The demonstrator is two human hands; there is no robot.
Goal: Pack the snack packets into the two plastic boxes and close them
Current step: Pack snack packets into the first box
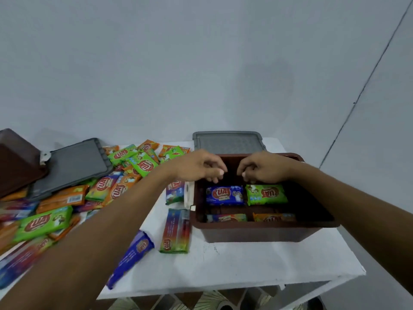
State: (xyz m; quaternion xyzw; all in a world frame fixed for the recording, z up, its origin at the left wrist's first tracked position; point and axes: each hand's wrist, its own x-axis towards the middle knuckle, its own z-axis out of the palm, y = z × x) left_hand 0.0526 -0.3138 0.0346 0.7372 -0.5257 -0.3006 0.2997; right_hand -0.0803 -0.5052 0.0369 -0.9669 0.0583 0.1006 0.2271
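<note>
The second brown box [15, 162] at the far left is cut by the picture's edge, so its inside is not visible. The gray lid [73, 164] beside it covers several packets. The left forearm [93, 238] hides part of the loose packet pile [44, 222], which also runs off the left edge and is blurred there. In the open brown box [263, 231], the near wall hides the lower half of two packets [250, 218]. Both hands curl over the far part of this box; whether the fingertips [220, 173] hold anything I cannot tell.
</note>
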